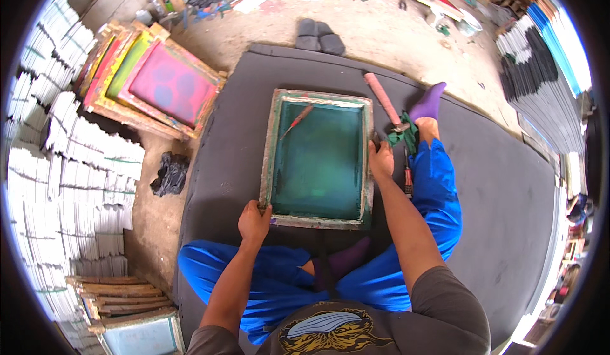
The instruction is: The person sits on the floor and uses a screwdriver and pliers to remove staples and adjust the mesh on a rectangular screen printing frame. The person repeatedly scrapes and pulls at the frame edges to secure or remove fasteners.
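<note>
Apparently the left fingers point(265, 212) and right fingers point(382, 151) close on the screen frame point(324, 96), most tips hidden.

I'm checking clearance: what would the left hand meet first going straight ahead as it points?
The rectangular frame, near its lower-left corner; the left hand seems to be gripping it, though one view leaves exact contact unclear.

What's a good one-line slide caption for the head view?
Left hand and right hand flank a framed green screen, a slim reddish tool on it.
</note>
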Tool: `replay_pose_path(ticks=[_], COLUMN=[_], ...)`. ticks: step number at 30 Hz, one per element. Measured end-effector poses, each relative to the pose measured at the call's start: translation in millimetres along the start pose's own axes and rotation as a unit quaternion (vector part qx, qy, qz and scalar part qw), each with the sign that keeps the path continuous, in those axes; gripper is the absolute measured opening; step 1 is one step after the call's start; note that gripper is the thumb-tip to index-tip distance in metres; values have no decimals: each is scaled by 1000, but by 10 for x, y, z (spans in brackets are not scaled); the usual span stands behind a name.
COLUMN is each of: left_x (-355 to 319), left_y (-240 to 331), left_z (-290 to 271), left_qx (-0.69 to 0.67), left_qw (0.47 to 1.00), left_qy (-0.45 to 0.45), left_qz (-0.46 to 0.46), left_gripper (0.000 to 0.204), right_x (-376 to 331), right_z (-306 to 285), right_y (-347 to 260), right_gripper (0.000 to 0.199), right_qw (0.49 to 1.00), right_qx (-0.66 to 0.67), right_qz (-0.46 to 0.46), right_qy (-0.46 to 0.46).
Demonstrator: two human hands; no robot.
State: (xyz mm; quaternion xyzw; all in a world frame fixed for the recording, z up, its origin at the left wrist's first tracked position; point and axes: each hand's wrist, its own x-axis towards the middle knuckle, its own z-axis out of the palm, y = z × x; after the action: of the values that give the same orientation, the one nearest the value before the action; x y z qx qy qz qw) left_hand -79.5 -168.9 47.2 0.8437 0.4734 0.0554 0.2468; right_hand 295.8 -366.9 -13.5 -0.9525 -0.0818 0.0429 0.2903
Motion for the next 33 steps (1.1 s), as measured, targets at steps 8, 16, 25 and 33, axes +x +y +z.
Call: replay_pose_path(ticks=[8, 16, 25, 33], left_x=[86, 121, 149, 198], left_y=[-162, -270, -201, -272], left_z=[-57, -127, -183, -134], left_qx=[-41, -110, -143, -172], left_qw=[998, 990, 984, 976], left_qy=[-33, -70, -108, -129], left_qz=[42, 54, 19, -13], left_gripper=[43, 45, 47, 45], right_x=[19, -62, 145, 226], right_z=[-207, 319, 984, 782], right_y=[-46, -1095, -1761, -1707], right_gripper=[29, 45, 49, 27], right_qw=[988, 914, 846, 823], right_qx=[-131, -118, -214, -221], right_qz=[-75, -382, -482, -515], right_qy=[41, -70, -83, -87])
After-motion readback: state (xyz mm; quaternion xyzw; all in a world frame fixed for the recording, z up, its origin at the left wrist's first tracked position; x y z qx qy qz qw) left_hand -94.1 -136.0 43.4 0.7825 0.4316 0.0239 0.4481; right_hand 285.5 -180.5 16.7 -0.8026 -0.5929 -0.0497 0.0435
